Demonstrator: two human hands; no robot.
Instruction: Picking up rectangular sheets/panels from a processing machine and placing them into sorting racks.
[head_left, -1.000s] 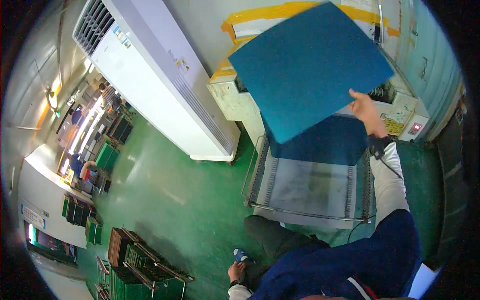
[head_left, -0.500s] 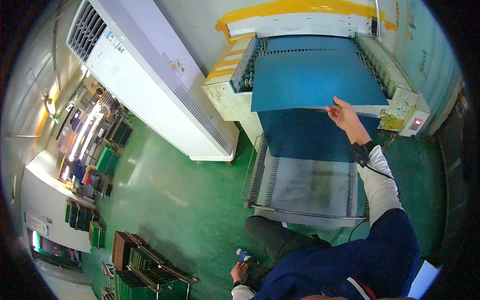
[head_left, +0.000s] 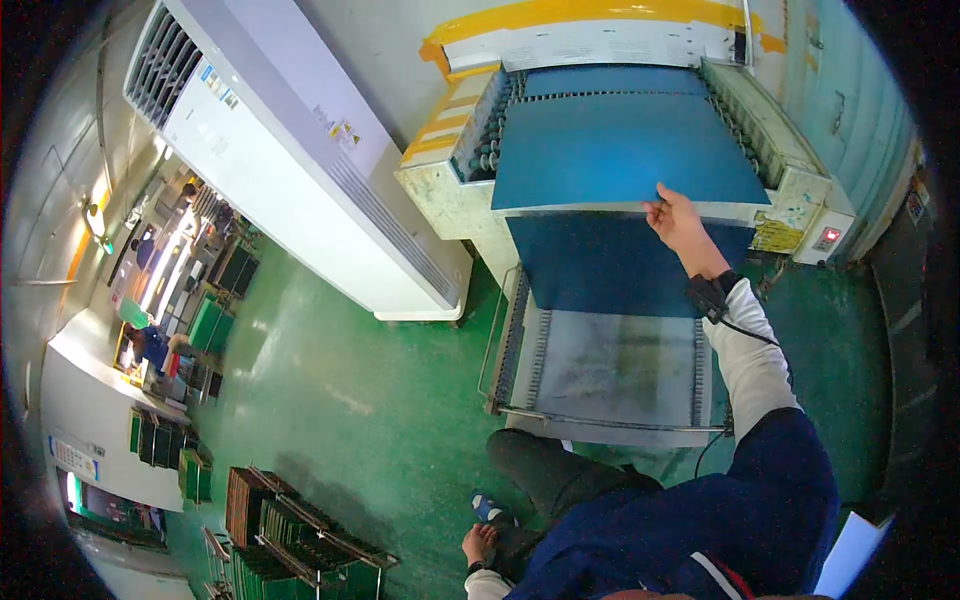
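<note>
- Right hand out at full reach, fingertips pinched on the near edge of the blue sheet, thumb on top.
- Blue sheet flat on the roller bed at the mouth of the machine, near edge overhanging the front lip, far end just short of a second blue sheet further in.
- Left hand low at the bottom of the view, down by the knee, well apart from the right hand; open or closed, cannot tell, and nothing visible in it.
- Best handled, by the look of it, with a light pinch only: enough to steer, not enough to bend the thin edge.
- Sheet to be kept square between the two side rails, since a skewed edge could catch on the rollers at the left.
- Push straight and level, flat along the bed, never lifting the near edge.
- Fingers clear of the rollers once these take hold; release at the lip rather than beyond it.
- Cable at the wrist strap to be kept away from the front lip.
- Another dark blue panel hanging below the lip, above the grey tray; no need to touch either.
- White cabinet to the left on the green floor, well clear of the reach.
</note>
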